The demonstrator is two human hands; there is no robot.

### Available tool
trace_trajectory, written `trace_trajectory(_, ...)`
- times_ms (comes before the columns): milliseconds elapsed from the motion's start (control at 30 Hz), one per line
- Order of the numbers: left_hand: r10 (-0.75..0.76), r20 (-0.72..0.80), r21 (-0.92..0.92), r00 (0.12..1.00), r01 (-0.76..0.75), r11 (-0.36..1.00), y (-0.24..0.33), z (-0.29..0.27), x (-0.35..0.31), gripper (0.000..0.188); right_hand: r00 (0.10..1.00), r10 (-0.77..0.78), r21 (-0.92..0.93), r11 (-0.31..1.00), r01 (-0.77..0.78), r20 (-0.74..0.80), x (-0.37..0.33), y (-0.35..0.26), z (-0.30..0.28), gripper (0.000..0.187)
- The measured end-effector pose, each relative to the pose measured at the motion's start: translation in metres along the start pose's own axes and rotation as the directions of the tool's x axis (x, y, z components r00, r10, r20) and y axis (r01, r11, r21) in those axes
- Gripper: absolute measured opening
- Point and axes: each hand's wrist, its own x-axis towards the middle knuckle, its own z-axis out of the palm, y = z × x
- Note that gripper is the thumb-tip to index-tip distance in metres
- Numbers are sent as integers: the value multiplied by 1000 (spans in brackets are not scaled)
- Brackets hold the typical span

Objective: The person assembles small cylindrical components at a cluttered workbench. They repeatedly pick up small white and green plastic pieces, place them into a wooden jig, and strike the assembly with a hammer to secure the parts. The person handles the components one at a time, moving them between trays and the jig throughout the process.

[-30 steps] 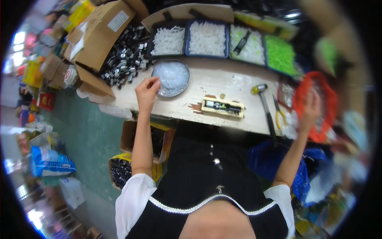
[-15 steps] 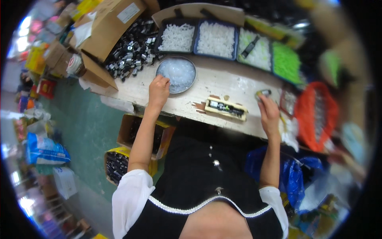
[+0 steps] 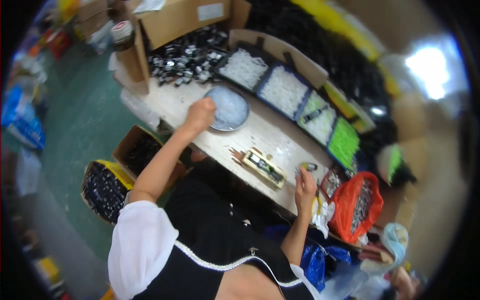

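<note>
Head view: we saw the left hand (image 3: 201, 114) at the left rim of the metal bowl (image 3: 232, 129), fingers curled in to a closed hand; fingertips hidden, so we couldn't tell if they pinched a piece. Bowl held a heap of translucent pieces (image 3: 231, 106). The right hand (image 3: 305, 191) had its fingers bunched right by the hammer's head (image 3: 310, 166); we couldn't tell if they gripped it, and the handle was hidden.

Cream block (image 3: 279, 183) sat between the two hands, touched by neither, just inside the front table edge, slanting with it. A black-and-green part (image 3: 265, 166) lay in its slot. Brown marks by its left end.

Room: a stretch of pale tabletop (image 3: 260, 130) ran between bowl and block, and a strip went on behind the block toward the trays (image 3: 277, 108), which lined the back edge with white and bright green pieces. Both forearms crossed the front edge. Tighter on the right: yellow-handled pliers (image 3: 318, 202), then the red bag (image 3: 342, 205) of small metallic pieces crowded that end. Far left, a pile of black and silver parts (image 3: 185, 62) sat behind the bowl, with a cardboard flap (image 3: 141, 65) at the table's end.
</note>
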Motion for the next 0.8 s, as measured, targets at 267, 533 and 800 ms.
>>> trace_trajectory(267,-170,25,-250,985,171,953,2,-14,3,6,997,-65,-25,998,65,-29,4,-10,-4,23)
trace_trajectory(533,-81,48,-56,996,83,995,8,-12,2,4,997,-75,0,997,75,-8,5,-30,2,22)
trace_trajectory(800,-33,18,53,999,32,998,13,-5,-3,3,993,-106,28,994,107,-58,8,-35,4,22)
